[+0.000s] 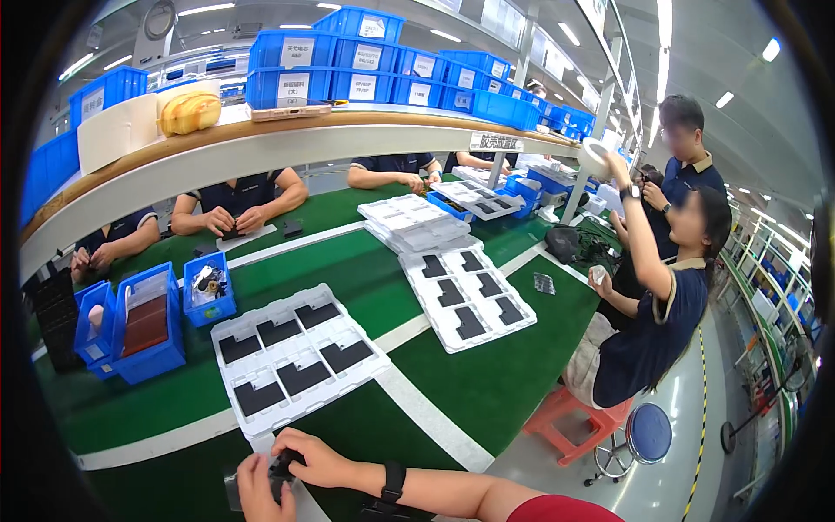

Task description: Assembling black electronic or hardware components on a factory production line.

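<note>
Near the lower edge, my left hand (261,492) and my right hand (315,459) come together, fingers bent around a small black part (281,470). Its exact shape is mostly covered by my fingers. A piece of clear, shiny film (232,490) shows beside the left hand. Just beyond my hands lies a white plastic tray (254,376), with a flat black notched piece (302,378) in each of its several pockets. My right wrist wears a black band.
A second white tray (454,348) of black pieces lies ahead, beside stacked trays (409,211). Blue bins (150,365) stand at left. A shelf (348,130) with blue boxes spans the green table. Co-workers sit opposite; another person (661,304) sits at right near a stool (649,433).
</note>
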`<action>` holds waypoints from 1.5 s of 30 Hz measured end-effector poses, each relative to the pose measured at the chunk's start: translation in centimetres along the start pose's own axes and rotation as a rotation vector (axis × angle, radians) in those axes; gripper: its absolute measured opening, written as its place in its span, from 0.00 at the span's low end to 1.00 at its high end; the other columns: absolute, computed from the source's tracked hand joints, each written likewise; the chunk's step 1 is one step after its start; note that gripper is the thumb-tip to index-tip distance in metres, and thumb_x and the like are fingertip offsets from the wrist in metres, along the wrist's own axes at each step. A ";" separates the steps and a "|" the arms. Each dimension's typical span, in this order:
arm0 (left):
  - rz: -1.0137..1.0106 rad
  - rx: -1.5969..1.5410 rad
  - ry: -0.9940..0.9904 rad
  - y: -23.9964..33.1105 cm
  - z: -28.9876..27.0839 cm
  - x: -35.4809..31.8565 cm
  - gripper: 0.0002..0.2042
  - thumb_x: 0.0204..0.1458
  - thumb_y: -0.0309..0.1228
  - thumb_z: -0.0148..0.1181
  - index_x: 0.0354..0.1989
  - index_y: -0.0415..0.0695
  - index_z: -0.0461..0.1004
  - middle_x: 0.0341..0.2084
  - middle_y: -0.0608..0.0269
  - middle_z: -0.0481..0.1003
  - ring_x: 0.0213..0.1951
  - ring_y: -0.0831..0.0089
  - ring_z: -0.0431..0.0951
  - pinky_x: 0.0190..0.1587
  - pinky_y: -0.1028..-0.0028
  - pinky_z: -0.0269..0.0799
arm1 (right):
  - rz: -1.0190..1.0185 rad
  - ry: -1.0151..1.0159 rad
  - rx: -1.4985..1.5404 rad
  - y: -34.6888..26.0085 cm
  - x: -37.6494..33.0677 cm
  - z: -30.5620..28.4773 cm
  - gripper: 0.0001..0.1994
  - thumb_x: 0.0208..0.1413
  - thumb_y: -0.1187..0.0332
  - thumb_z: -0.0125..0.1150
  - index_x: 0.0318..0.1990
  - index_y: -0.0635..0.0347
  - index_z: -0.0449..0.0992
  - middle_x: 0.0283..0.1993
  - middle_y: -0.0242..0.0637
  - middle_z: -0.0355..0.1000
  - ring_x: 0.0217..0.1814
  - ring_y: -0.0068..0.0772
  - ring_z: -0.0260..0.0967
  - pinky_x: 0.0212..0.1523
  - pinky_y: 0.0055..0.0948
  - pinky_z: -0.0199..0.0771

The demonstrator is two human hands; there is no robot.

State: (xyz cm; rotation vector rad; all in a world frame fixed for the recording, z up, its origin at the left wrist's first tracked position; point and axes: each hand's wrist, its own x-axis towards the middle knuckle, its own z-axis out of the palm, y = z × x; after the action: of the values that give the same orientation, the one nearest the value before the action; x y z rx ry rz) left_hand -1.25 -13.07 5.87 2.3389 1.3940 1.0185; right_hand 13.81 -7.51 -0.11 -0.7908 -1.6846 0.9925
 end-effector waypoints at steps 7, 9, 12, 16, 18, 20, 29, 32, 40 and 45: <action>-0.055 -0.104 -0.021 -1.7 1.5 0.3 0.18 0.42 0.20 0.53 0.45 0.38 0.67 0.28 0.50 0.71 0.30 0.54 0.72 0.32 0.69 0.69 | 0.152 0.010 0.105 0.9 0.5 -0.3 0.16 0.38 0.82 0.50 0.39 0.60 0.63 0.35 0.32 0.61 0.38 0.24 0.61 0.39 0.23 0.65; -0.098 -0.217 0.068 -2.0 1.4 0.9 0.16 0.43 0.19 0.52 0.44 0.38 0.68 0.29 0.52 0.72 0.29 0.60 0.74 0.33 0.72 0.69 | 0.084 0.160 0.271 0.5 0.8 -1.2 0.16 0.45 0.79 0.51 0.44 0.61 0.62 0.39 0.34 0.64 0.41 0.24 0.62 0.43 0.24 0.65; -0.387 -0.589 0.157 -3.9 -1.1 1.4 0.16 0.44 0.19 0.51 0.44 0.38 0.68 0.30 0.59 0.75 0.30 0.76 0.74 0.35 0.78 0.69 | 0.149 0.303 0.478 0.7 1.1 -2.8 0.12 0.51 0.77 0.51 0.44 0.63 0.63 0.38 0.34 0.65 0.41 0.25 0.65 0.43 0.23 0.66; -0.569 -0.552 0.330 -10.0 -6.2 -0.6 0.17 0.39 0.18 0.50 0.42 0.36 0.69 0.29 0.60 0.74 0.32 0.77 0.74 0.35 0.79 0.69 | 0.401 0.325 0.362 1.9 1.5 -2.2 0.06 0.52 0.74 0.50 0.37 0.64 0.67 0.30 0.35 0.69 0.33 0.23 0.67 0.34 0.20 0.67; -0.626 -0.203 0.339 -14.5 -7.8 -2.6 0.17 0.36 0.22 0.52 0.40 0.36 0.71 0.30 0.54 0.75 0.33 0.69 0.75 0.37 0.75 0.69 | 0.376 0.286 0.353 1.4 1.8 -1.7 0.05 0.51 0.75 0.51 0.36 0.63 0.67 0.29 0.33 0.69 0.31 0.21 0.68 0.32 0.18 0.66; -0.673 -0.170 0.459 -17.7 -7.8 -4.0 0.16 0.35 0.25 0.53 0.38 0.37 0.72 0.32 0.51 0.75 0.35 0.62 0.76 0.39 0.71 0.69 | 0.373 0.257 0.357 1.2 1.7 -1.2 0.04 0.50 0.75 0.52 0.35 0.63 0.68 0.28 0.33 0.69 0.30 0.22 0.68 0.32 0.18 0.66; -0.740 0.297 0.435 -17.0 -6.1 -3.2 0.20 0.35 0.28 0.56 0.42 0.40 0.71 0.38 0.50 0.70 0.43 0.54 0.69 0.46 0.63 0.65 | 0.348 0.181 0.113 1.9 1.0 -1.8 0.03 0.49 0.76 0.49 0.32 0.63 0.68 0.26 0.31 0.68 0.28 0.21 0.66 0.30 0.17 0.64; -0.869 0.372 0.346 -16.1 -6.2 -3.6 0.21 0.37 0.32 0.55 0.44 0.42 0.70 0.45 0.55 0.63 0.50 0.58 0.60 0.51 0.62 0.55 | 0.353 0.162 0.101 1.7 1.1 -1.4 0.02 0.49 0.77 0.48 0.31 0.63 0.67 0.25 0.31 0.67 0.28 0.20 0.66 0.29 0.17 0.62; -0.524 0.366 0.484 -15.5 -5.9 -3.6 0.21 0.38 0.29 0.56 0.46 0.43 0.68 0.45 0.54 0.63 0.50 0.58 0.61 0.50 0.63 0.56 | 0.336 0.209 0.111 2.3 0.7 -1.9 0.02 0.49 0.76 0.50 0.30 0.64 0.68 0.26 0.31 0.67 0.28 0.20 0.66 0.28 0.17 0.63; -0.137 0.009 -0.138 -12.2 -4.0 -3.3 0.27 0.41 0.43 0.62 0.50 0.46 0.66 0.55 0.50 0.56 0.58 0.54 0.53 0.59 0.61 0.48 | 0.303 0.147 0.105 1.9 1.4 -1.1 0.02 0.49 0.78 0.50 0.30 0.65 0.69 0.30 0.33 0.69 0.31 0.22 0.68 0.33 0.20 0.68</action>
State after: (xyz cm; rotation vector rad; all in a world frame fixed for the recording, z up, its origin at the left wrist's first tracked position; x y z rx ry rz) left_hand -13.19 -10.06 1.03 2.2375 1.4844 0.7992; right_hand 14.54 -5.18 -0.99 -1.0439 -1.4011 1.1884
